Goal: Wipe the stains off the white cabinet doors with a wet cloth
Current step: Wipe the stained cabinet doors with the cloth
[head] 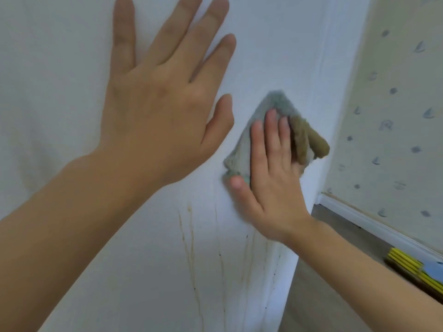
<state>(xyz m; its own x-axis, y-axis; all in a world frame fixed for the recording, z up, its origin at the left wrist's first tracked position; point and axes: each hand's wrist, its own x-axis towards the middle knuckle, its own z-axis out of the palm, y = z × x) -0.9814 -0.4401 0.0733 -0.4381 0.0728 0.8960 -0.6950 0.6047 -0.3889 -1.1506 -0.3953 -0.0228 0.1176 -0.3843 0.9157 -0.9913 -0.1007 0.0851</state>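
Left hand [158,101] flat, braced on white cabinet door [72,68] | right hand [271,173] pressed grey-green folded cloth [242,149] flat above brown drip stains [189,248] | risk: soiled fold could smear.

**A papered corner beside the white furniture**

To the right we see a wall [393,111] covered in pale cream wallpaper, printed with small blue-grey letters and dots. Along its foot runs a white skirting board [374,230], meeting a floor [335,226] of grey-brown wood tone. Low in the right corner we make out a stack of flat yellow-edged items [412,267] with a light blue patch on top; what they are we cannot tell. The light is soft and even, without hard shadows.
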